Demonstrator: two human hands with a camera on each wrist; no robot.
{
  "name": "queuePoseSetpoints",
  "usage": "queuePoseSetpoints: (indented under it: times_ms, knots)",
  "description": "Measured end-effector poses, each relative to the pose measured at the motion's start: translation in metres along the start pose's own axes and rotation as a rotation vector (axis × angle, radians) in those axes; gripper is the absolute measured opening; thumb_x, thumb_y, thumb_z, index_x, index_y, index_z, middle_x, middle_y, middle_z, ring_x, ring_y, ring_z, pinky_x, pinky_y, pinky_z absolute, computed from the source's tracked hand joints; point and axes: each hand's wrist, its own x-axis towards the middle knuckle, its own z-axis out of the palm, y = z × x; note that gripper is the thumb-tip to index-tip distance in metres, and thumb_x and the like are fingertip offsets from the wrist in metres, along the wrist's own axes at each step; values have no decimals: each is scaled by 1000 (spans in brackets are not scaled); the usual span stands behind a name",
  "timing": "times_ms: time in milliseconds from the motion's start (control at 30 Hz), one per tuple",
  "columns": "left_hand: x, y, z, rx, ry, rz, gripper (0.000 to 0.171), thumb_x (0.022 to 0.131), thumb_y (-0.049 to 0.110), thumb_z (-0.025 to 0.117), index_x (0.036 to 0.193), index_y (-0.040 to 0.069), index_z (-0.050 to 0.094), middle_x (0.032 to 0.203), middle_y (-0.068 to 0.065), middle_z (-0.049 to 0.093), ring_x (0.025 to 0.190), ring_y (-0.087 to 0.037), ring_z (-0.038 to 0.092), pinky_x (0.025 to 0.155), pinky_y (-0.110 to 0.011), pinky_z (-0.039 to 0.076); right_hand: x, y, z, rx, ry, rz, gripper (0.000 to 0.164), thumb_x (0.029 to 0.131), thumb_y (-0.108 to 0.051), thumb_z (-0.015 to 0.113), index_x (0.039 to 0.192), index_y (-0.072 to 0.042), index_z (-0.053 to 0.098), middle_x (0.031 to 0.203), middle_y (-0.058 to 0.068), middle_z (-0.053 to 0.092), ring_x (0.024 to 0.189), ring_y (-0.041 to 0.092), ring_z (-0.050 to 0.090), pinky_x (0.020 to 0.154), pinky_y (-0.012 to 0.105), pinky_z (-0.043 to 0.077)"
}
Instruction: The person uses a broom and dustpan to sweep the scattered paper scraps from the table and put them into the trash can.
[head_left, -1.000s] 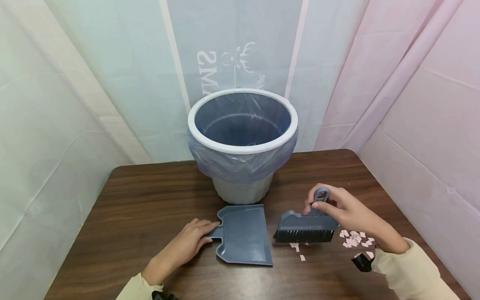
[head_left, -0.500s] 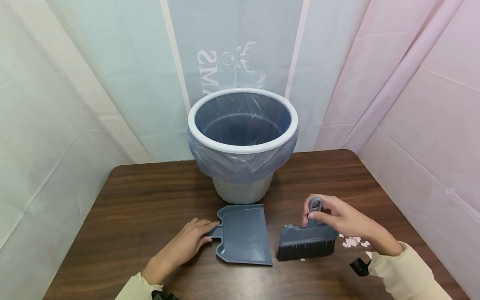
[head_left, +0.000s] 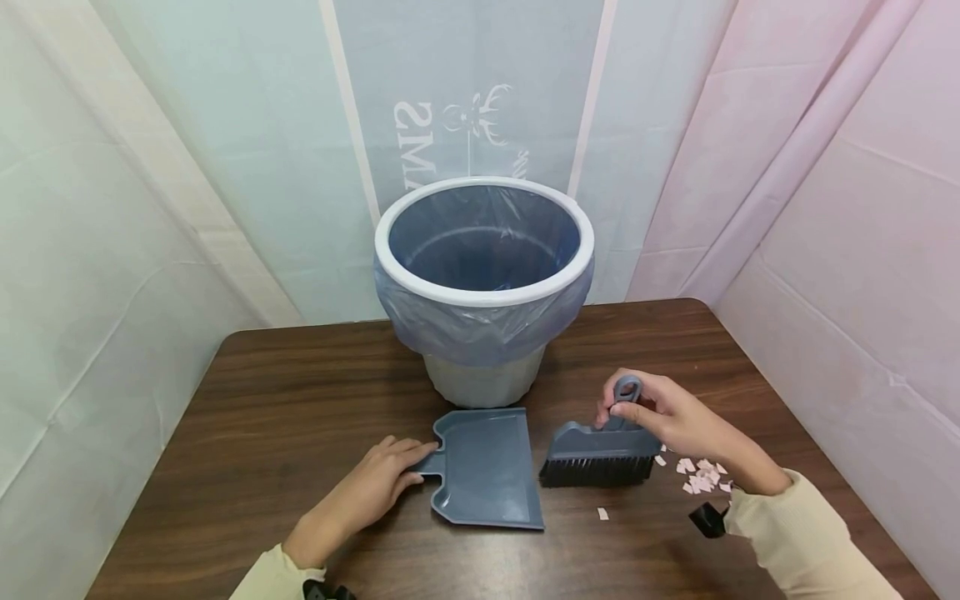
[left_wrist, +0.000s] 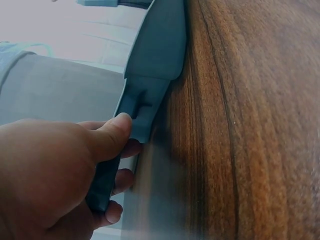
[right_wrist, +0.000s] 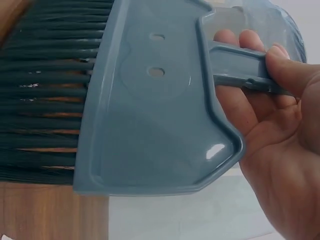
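Room before dustpan [head_left: 489, 475], bin [head_left: 483, 382] behind

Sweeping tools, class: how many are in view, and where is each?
2: the dustpan lies on the table in front of the bin, held by the left grip; the brush is in the right grip, right of the dustpan.

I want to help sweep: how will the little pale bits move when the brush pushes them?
The bits will probably slide easily ahead of the brush, since they look small and loose. They're likely very light, because they look like paper. They probably won't roll: they look flat and angular.
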Motion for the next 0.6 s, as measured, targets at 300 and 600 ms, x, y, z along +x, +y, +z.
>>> queuePoseSetpoints:
  times_ms: [300,600]
  knots:
    - [2,-1,0,-3,-2,-10,45,88,21,65,131,15,56,124,3,58,103,-14,51,88,-40,45,-9,-2,-5,110,-116,39,29,88,22,42,106,1,50,91,13,63,82,24,62,54,34,45]
    - [0,-2,2,5,31,23,45,86,18,68,129,12,57,121,1,60,101,-15,53,84,-41,47,-12,11,-4,107,-115,74,26,91,18,41,106,0,50,92,13,62,84,25,62,57,35,46]
